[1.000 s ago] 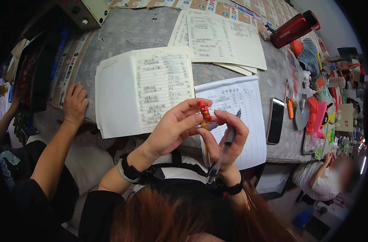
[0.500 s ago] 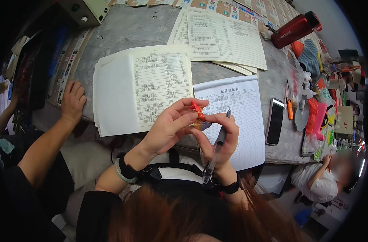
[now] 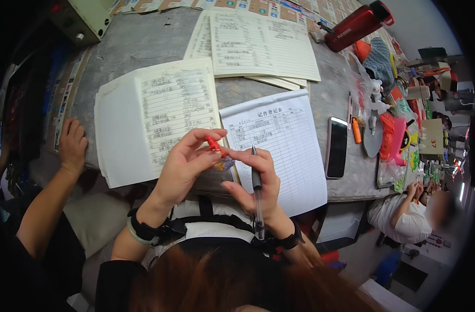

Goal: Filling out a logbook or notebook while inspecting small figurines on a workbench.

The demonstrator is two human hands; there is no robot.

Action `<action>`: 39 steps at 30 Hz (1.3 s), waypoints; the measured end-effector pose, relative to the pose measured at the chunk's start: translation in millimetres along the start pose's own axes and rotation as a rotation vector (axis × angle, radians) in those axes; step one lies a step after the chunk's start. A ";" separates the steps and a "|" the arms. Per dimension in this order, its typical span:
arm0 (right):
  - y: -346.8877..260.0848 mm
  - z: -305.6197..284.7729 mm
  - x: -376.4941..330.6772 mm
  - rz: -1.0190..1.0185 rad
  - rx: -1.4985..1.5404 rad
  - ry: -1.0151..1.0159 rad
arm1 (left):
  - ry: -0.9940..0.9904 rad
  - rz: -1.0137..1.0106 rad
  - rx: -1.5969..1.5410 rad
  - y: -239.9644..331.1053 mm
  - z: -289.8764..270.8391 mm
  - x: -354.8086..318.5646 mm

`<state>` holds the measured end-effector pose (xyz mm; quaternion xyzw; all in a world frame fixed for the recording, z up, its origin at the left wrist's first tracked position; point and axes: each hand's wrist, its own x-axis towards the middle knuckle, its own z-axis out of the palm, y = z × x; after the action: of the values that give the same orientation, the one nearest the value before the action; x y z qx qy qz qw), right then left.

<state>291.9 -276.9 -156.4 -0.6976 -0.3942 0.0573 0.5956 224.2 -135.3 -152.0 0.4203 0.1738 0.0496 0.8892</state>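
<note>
My left hand [image 3: 182, 161] pinches a small red toy-like figure [image 3: 214, 145] between thumb and fingertips, above the near edge of the table. Beneath it shows a purple and yellowish lump [image 3: 226, 164]; whether it is joined to the figure I cannot tell. A black and clear pen [image 3: 256, 182] lies through the fingers of my right hand [image 3: 266, 179], tilted with its dark end upward. The right index fingertip reaches to the red figure, while that thumb is apart from it. Behind my hands are an open handwritten notebook [image 3: 182, 104] and a printed form pad [image 3: 294, 156].
More handwritten sheets [image 3: 263, 47] lie farther back. At right are a black phone [image 3: 336, 148], an orange lighter [image 3: 356, 130], a red bottle [image 3: 357, 28] and cluttered plastic pieces. Another person's hand [image 3: 71, 143] rests at the left table edge; someone in white [image 3: 401, 216] sits at right.
The whole view has shifted, so table and papers sit farther left. My right thumb has come away from the small figure; the left hand still holds it and the pen stays in my right hand.
</note>
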 end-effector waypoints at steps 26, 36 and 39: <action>61.4 -42.7 -1.5 0.335 -0.002 0.385 | 0.487 0.463 -0.283 92.8 -95.5 -10.5; 66.5 -40.3 -3.6 0.402 0.021 0.517 | 0.564 0.544 -0.586 112.0 -169.0 -5.8; 71.1 -41.4 -5.7 0.385 0.033 0.510 | 0.566 0.617 -0.612 118.6 -185.4 -10.3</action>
<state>345.0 -311.5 -209.1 -0.7413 -0.0920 -0.0016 0.6648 156.4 73.8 -167.3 0.1429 0.2532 0.4697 0.8336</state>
